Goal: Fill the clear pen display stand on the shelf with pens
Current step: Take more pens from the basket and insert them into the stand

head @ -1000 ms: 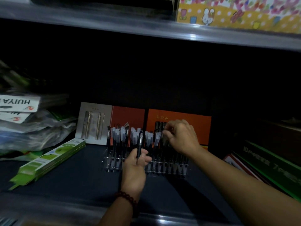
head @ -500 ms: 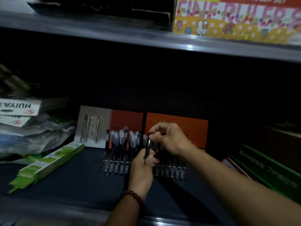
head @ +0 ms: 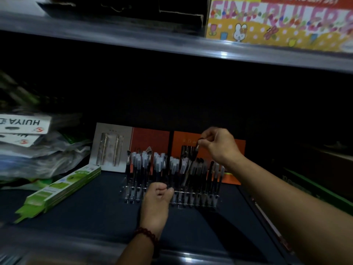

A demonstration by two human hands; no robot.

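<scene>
Head view: the right hand (head: 219, 146) is raised above the right half of the clear pen display stand (head: 191, 202). Its thumb and forefinger pinch the cap end of a black pen (head: 196, 150), which hangs tilted with its lower end among the racked pens (head: 145, 163). The left hand (head: 156, 199) sits low, just in front of the middle of the stand, with its fingers curled. Blur and dim light hide whether it holds anything. A bead bracelet (head: 147, 234) circles that wrist.

The stand rests on the dark shelf (head: 95, 207), near its back, with pens upright in rows across it. The left hand covers part of the front row. Behind the stand lean a grey pen pack (head: 110, 146) and an orange pack (head: 238, 148). Green boxes (head: 63, 186) lie to the left, beside a pile of plastic bags (head: 44, 152). A ruler set box (head: 277, 22) stands on the upper shelf.
</scene>
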